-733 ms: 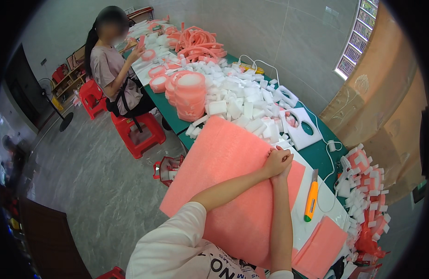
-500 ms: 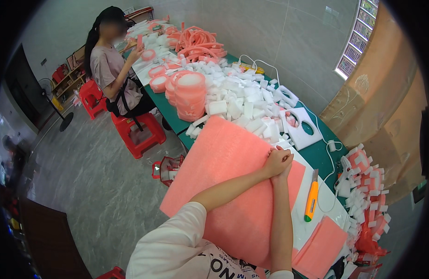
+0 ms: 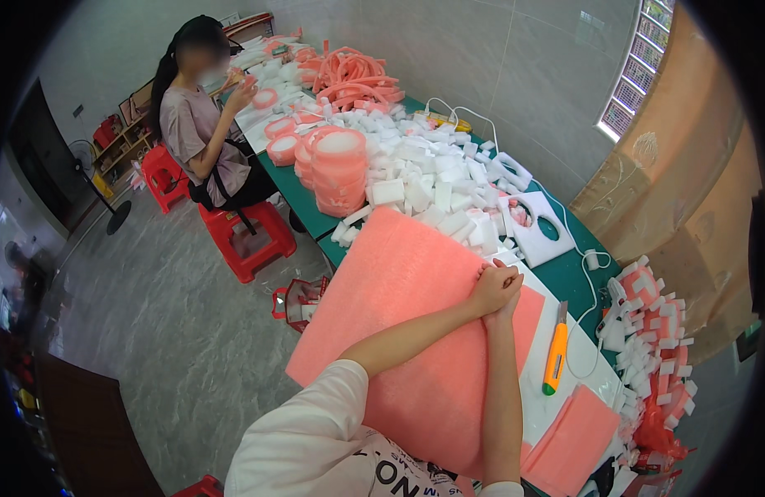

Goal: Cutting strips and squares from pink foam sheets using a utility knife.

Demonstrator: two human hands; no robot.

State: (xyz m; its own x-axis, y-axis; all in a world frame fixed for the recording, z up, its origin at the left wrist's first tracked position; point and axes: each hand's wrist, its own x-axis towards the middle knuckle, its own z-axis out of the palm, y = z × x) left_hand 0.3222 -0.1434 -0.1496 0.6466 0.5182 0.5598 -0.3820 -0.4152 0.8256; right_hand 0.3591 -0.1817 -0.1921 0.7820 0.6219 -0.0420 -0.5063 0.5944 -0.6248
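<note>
Head view: large pink foam sheet (image 3: 416, 331) lies on green table (image 3: 304, 203), overhanging its near edge; long axis runs from person's chest toward white foam block pile (image 3: 432, 178). Left hand (image 3: 489, 286) and right hand (image 3: 508, 300) clasped together at sheet's right edge, fingers curled; grip on sheet apparently, partly hidden. Orange utility knife (image 3: 555, 352) lies just right of sheet.

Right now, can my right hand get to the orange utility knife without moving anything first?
Probably yes. The right hand rests on the pink foam sheet, and the orange utility knife lies uncovered on the white board just beside it.
</note>
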